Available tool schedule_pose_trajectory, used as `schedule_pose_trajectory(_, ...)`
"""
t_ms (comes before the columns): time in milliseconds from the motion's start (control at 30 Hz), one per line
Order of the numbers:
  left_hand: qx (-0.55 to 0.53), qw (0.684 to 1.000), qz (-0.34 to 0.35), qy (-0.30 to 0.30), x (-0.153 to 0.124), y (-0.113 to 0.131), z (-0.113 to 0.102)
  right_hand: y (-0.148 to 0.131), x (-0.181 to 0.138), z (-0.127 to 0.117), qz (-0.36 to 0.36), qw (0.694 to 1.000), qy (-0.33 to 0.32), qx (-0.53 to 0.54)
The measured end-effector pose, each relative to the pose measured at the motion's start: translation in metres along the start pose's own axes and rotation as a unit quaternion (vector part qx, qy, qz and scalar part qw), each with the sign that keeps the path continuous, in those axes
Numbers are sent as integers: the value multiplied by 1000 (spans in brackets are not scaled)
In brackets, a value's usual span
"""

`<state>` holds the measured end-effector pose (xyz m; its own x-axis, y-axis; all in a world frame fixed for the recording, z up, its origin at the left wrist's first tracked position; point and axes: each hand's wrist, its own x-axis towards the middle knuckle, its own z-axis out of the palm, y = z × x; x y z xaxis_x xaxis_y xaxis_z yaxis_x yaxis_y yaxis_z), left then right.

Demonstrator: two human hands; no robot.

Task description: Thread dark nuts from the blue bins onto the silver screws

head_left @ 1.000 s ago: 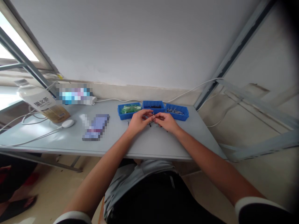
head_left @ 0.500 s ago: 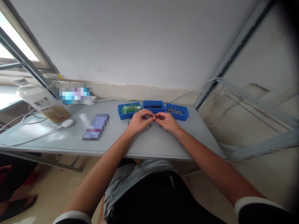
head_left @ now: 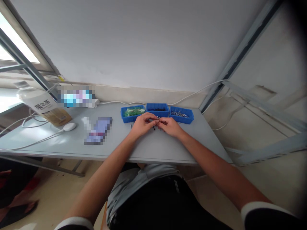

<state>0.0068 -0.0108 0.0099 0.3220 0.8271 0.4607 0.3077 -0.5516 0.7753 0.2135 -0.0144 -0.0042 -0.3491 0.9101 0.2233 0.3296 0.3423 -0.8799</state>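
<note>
My left hand (head_left: 142, 124) and my right hand (head_left: 169, 126) meet fingertip to fingertip over the grey table (head_left: 72, 143), just in front of three blue bins. Both pinch a tiny metal part (head_left: 157, 118) between them; it is too small to name. The left bin (head_left: 132, 113) holds green pieces, the middle bin (head_left: 157, 109) dark pieces, the right bin (head_left: 181, 114) thin metal pins. A few small dark parts lie on the table under my hands.
A large labelled bottle (head_left: 42, 105) lies at the far left, with a white mouse (head_left: 69, 126) and white cables near it. A blurred flat object (head_left: 98, 130) rests mid-table. A metal frame (head_left: 242, 41) rises on the right.
My hands have stayed together at the same spot; the fingers shifted slightly around the small part, and the right hand edged a little left.
</note>
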Motion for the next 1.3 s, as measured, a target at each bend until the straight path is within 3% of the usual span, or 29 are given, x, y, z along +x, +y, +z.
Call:
schedule_pose_trajectory(367,-24,1000,15,-4,1,-2,-1,10,5,1,12,996,64,55)
schedule_pose_trajectory(667,-39,999,18,2,0,-3,1,-2,-1,4,11,999,-4,32)
schedule_pose_trajectory(900,-34,999,8,17,0,1,-1,0,0,2,16,999,15,49)
schedule_pose_trajectory(1300,-34,999,10,-17,0,-2,-1,-1,1,1,17,998,4,52)
